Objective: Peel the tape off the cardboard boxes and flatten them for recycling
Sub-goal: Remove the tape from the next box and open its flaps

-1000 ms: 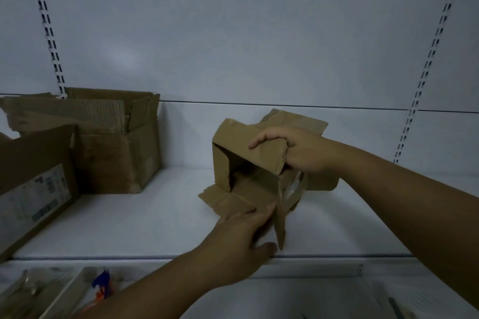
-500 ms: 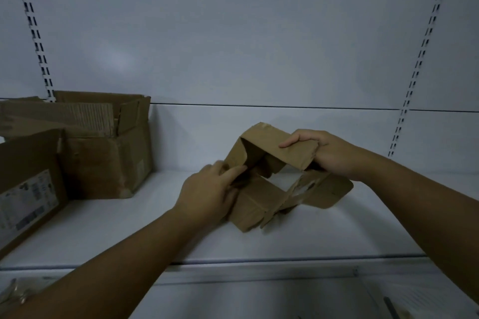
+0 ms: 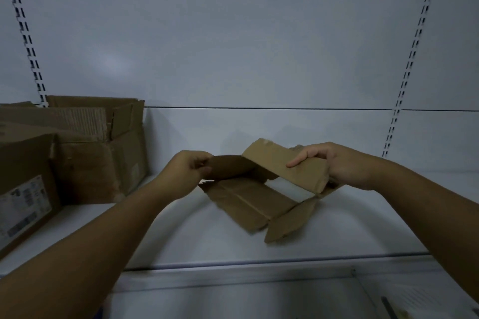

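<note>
Views: a single one, worn on the person's head.
Position: in front of a white shelf (image 3: 207, 241), above its surface, so the top of the shelf shows.
Direction: forward and a little down, roughly square to the white back panel (image 3: 233, 33).
Nearness: close; both forearms enter from the bottom corners, and the left hand (image 3: 186, 173) and right hand (image 3: 344, 166) meet at the small cardboard box (image 3: 248, 202) in mid-frame.
Lens: wide-angle; the slotted uprights (image 3: 414, 46) lean and bow towards the sides.
Left edge: cuts off the larger cardboard boxes (image 3: 85, 153).
Bottom edge: takes in the shelf's front lip.
</note>
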Demonstrator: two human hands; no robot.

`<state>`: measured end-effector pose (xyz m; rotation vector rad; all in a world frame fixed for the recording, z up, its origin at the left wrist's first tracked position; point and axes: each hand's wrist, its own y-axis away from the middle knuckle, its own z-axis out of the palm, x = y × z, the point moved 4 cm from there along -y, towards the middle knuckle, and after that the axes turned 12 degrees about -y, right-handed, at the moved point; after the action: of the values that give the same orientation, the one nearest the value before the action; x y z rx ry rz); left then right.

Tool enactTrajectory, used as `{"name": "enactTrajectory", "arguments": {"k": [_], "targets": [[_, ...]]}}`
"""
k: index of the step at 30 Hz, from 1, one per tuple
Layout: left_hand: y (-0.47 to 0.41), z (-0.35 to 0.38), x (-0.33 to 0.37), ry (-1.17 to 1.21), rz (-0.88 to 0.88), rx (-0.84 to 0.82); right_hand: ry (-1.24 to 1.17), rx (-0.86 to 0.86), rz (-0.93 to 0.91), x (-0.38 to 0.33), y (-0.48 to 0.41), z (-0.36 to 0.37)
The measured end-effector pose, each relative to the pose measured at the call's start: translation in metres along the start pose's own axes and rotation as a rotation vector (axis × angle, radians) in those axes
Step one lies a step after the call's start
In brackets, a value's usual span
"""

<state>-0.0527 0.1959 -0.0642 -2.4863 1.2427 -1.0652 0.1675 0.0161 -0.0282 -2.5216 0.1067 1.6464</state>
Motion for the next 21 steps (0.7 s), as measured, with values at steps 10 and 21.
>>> {"name": "enactTrajectory", "arguments": {"k": [10, 21], "targets": [[0.047, 0.02, 0.025, -0.051, 0.107, -0.407, -0.217, -0.135, 0.244, 0.055, 0.016, -0.001], [0.055, 0.056, 0.034, -0.187, 0.171, -0.258, 0.359, 0.139, 0.128, 0.056, 0.001, 0.021]]}}
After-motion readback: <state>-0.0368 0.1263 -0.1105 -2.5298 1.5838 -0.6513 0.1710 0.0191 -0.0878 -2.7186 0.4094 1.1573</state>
